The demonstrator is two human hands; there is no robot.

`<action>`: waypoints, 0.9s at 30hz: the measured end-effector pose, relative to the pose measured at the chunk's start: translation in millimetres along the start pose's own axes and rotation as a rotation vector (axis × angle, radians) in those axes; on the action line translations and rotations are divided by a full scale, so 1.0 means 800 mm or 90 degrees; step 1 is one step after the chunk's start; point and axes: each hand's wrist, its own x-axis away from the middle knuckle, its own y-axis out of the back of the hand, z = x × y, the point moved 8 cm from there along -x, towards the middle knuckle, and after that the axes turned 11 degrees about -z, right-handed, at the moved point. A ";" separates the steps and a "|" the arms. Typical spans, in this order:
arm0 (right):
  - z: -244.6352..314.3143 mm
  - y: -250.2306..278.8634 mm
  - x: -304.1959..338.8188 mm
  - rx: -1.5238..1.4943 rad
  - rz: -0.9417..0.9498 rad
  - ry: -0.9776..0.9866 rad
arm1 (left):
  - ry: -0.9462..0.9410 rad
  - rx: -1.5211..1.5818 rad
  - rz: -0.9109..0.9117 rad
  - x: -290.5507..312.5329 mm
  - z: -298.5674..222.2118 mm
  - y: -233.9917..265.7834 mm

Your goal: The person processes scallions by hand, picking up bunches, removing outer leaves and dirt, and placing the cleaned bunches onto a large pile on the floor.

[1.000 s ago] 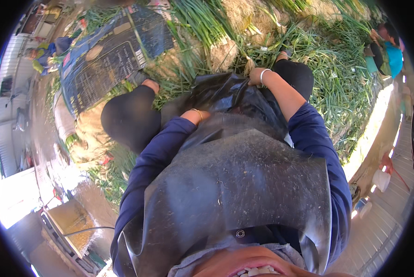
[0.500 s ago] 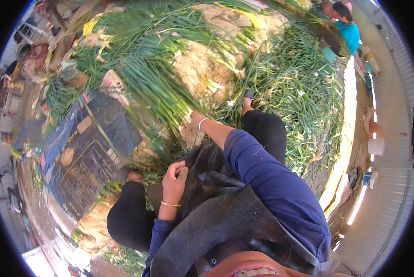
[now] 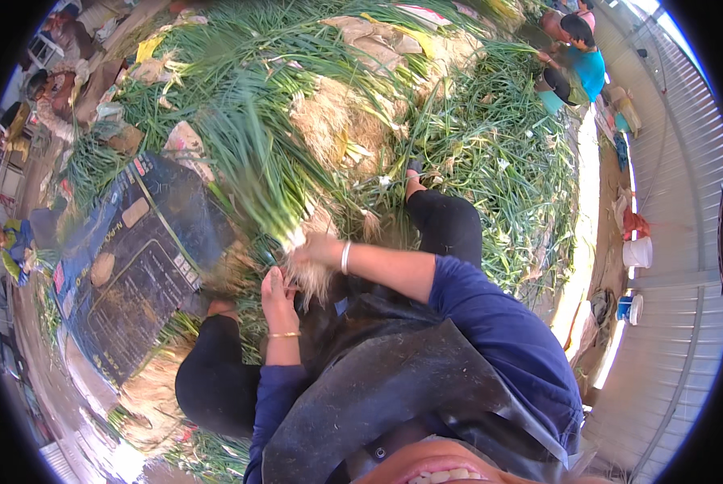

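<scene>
My right hand (image 3: 317,252) is closed round the white stem ends of a bunch of spring onions (image 3: 261,181). Their long green leaves point away to the upper left, and the pale stringy roots (image 3: 317,282) hang toward my lap. Just left of those roots my left hand (image 3: 277,297) has its fingers curled and pinched, close to the bunch. Whatever lies between these fingers is too small to make out. Beyond my right hand, a heap of spring onions (image 3: 325,121) shows its tan root ends.
A dark printed plastic sheet (image 3: 156,266) lies on my left. Loose green leaves (image 3: 507,153) spread across the right side. A co-worker in a teal top (image 3: 589,73) sits at the far right. A white bucket (image 3: 637,252) stands by the corrugated wall (image 3: 660,355).
My right hand has drawn the bunch toward me and left, its roots now hanging in view. My left hand has moved forward and up beside the roots.
</scene>
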 end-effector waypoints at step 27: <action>-0.009 -0.067 0.069 0.514 0.055 0.488 | 0.275 -0.038 0.072 0.039 0.094 0.055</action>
